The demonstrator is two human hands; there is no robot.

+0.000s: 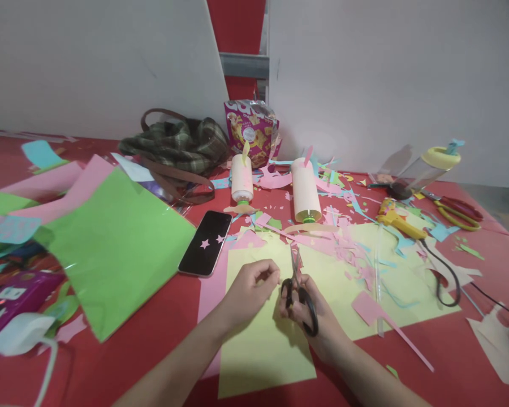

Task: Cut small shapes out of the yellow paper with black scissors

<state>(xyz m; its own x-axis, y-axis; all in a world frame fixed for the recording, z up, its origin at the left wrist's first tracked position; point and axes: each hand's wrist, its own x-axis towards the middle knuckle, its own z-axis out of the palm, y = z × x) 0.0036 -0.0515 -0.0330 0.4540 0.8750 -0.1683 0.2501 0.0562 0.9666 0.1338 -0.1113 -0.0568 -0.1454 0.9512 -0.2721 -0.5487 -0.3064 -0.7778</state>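
Note:
My right hand [307, 308] grips a pair of scissors with black handles [310, 316], the blades pointing away from me and nearly together. To its left, my left hand [254, 285] is closed with thumb and fingertips pinched together. Whatever may be between those fingertips is too small to make out. Both hands are above a pale yellow paper sheet [263, 362]. A dark-screened phone [206, 243] lies left of my left hand, with two small pink paper stars [205, 244] on it.
Two paper-wrapped cylinders [305, 189] stand behind the scissors among paper scraps. Right are a yellow glue gun [401, 220] with a cord, red-and-yellow-handled pliers [456, 210] and a clear bottle [426, 169]. Green paper [123, 254], a plaid bag [182, 144] and a snack bag [252, 130] are left and behind.

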